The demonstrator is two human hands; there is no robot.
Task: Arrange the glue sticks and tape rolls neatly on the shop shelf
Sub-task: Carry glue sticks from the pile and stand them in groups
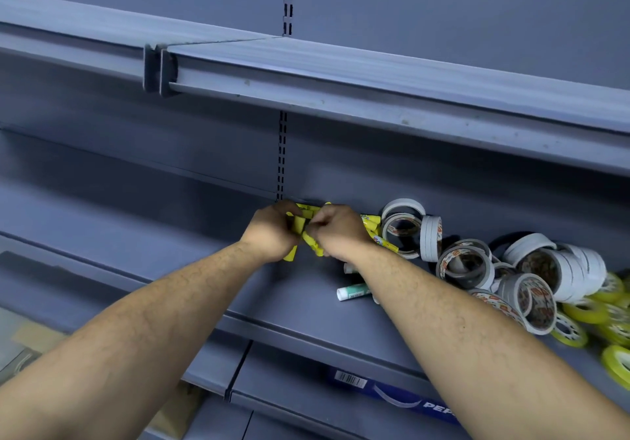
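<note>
Both hands meet at the back of the grey shop shelf, bunched around several yellow glue sticks. My left hand is closed on some of them, and my right hand is closed on others. More yellow sticks lie just right of my right hand. A white and green glue stick lies on its side under my right forearm. White tape rolls sit in a loose heap to the right, with yellow tape rolls beyond them.
An upper shelf overhangs the working shelf. A slotted upright runs down the back panel behind the hands. Below the shelf edge a blue box with a barcode shows, and cardboard lies at the lower left.
</note>
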